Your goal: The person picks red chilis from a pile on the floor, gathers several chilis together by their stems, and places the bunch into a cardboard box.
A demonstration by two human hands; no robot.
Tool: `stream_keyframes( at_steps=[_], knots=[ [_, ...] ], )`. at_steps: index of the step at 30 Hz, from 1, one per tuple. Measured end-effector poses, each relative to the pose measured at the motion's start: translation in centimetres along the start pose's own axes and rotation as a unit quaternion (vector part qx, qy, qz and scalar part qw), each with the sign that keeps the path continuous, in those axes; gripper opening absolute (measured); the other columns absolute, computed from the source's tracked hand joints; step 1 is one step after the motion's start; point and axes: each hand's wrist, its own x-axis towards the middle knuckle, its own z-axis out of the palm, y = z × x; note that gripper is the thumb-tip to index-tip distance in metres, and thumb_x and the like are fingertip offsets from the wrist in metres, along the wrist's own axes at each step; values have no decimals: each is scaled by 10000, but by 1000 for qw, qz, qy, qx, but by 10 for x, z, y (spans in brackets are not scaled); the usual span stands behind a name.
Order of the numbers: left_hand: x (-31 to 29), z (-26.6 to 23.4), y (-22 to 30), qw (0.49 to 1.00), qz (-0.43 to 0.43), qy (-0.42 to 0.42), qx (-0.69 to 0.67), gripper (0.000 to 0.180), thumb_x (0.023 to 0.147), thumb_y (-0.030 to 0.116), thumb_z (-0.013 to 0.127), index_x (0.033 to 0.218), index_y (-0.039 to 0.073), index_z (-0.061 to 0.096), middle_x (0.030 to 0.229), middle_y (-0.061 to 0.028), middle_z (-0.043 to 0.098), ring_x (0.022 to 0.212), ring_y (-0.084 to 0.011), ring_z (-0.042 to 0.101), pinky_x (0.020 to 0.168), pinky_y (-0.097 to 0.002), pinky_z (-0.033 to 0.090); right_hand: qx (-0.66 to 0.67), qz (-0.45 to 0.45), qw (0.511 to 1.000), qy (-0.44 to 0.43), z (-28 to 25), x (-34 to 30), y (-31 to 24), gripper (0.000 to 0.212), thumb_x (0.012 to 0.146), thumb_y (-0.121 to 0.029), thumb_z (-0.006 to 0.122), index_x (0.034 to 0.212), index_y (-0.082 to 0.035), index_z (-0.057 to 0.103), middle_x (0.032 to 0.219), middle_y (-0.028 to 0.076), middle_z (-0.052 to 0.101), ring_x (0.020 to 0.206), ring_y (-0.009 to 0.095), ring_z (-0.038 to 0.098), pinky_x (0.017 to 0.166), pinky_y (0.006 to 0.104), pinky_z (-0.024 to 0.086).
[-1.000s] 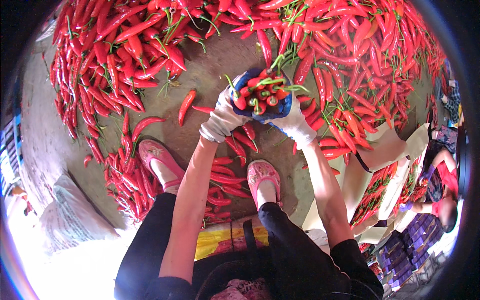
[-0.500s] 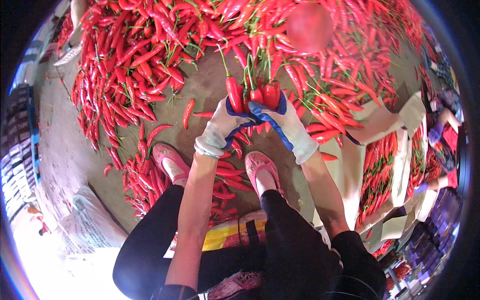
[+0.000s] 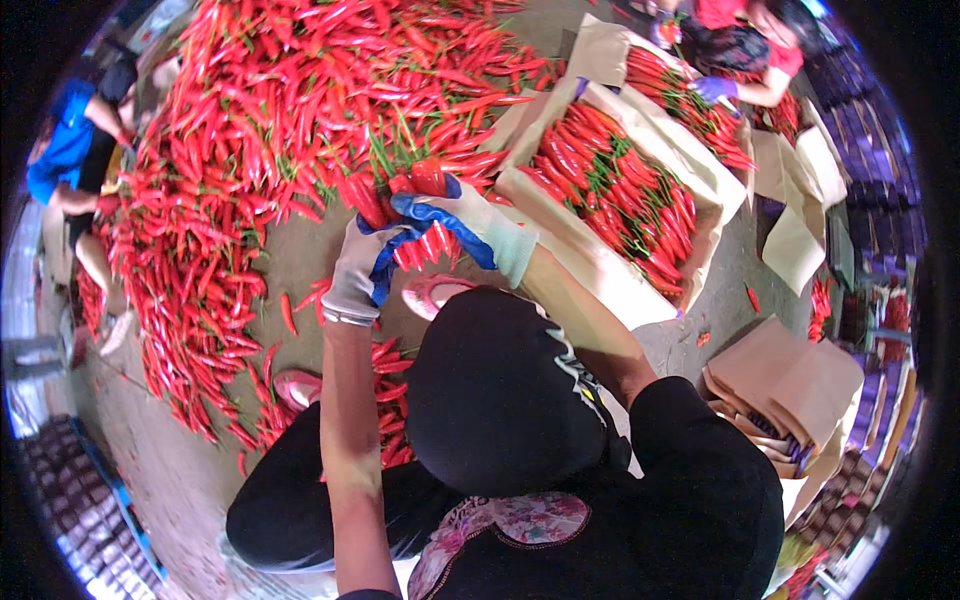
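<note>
A bunch of red chili peppers (image 3: 363,198) with green stems is gathered between my two gloved hands, stems pointing away from me. My left hand (image 3: 358,268), in a white glove with blue palm and fingers, closes round the bunch from the left and below. From the right, my right hand (image 3: 478,222) in a matching glove wraps its fingers over the peppers. The hands meet at the middle of the bunch, and the peppers' lower ends show under the fingers. Close to the right hand stands an open paper-lined box (image 3: 590,250) packed with rows of red peppers.
A large heap of loose chili peppers (image 3: 290,90) spreads ahead and left. Behind the first box is another filled box (image 3: 605,50), with a co-worker's purple-gloved hand (image 3: 714,88) over it. A person in blue (image 3: 75,130) works at far left. Folded brown paper (image 3: 790,380) lies at right.
The view has swung to the right, bringing the filled boxes and co-workers into sight. My right knee now rises high in the picture. Both hands still hold the peppers.
</note>
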Motion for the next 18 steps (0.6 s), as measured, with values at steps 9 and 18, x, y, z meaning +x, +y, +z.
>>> stream_keyframes(
  at_steps=[9,18],
  knots=[
    [13,43,-12,994,-76,57,61,349,776,-83,607,1116,-6,581,993,-87,663,841,-189,661,729,-283,538,-44,-10,996,77,-45,-11,-8,359,802,-95,720,1132,-39,588,1018,32,658,913,127,623,823,285,506],
    [74,94,-76,986,-142,-3,86,443,725,-95,669,1141,11,558,1016,-70,656,890,-179,652,797,-303,545,-50,-88,977,186,-141,-44,-12,402,786,-78,690,1168,-21,578,1025,39,653,916,134,606,829,285,488]
  ],
)
